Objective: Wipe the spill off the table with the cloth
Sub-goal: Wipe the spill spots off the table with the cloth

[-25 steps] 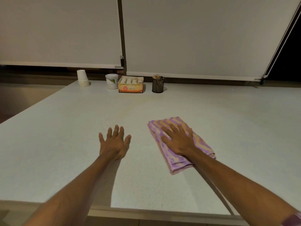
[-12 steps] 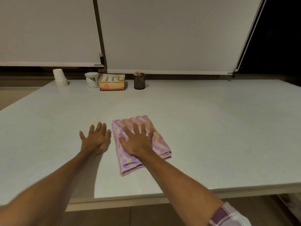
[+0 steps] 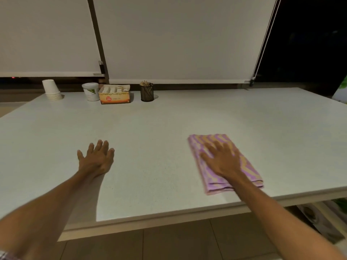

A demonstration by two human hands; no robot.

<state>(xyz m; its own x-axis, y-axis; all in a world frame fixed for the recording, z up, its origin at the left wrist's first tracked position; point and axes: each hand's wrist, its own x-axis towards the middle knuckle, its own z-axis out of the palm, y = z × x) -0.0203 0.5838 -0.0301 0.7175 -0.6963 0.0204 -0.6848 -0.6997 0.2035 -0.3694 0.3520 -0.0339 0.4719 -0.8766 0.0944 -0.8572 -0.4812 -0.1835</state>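
A folded cloth [image 3: 249,166] with purple and yellow zigzag stripes lies on the pale speckled table [image 3: 159,128], near its front edge at the right. My right hand [image 3: 221,160] presses flat on the cloth, fingers spread. My left hand [image 3: 96,158] rests palm down on the bare tabletop, well to the left of the cloth, holding nothing. No spill is visible on the surface.
Along the far edge stand a stack of white paper cups [image 3: 51,90], a white tub [image 3: 91,91], an orange box of sachets [image 3: 115,94] and a dark mesh holder [image 3: 147,91]. Roller blinds hang behind. Tiled floor lies below the front edge.
My right hand has slid the cloth away to the right, widening the gap from my left hand. The left hand stays flat on the table.
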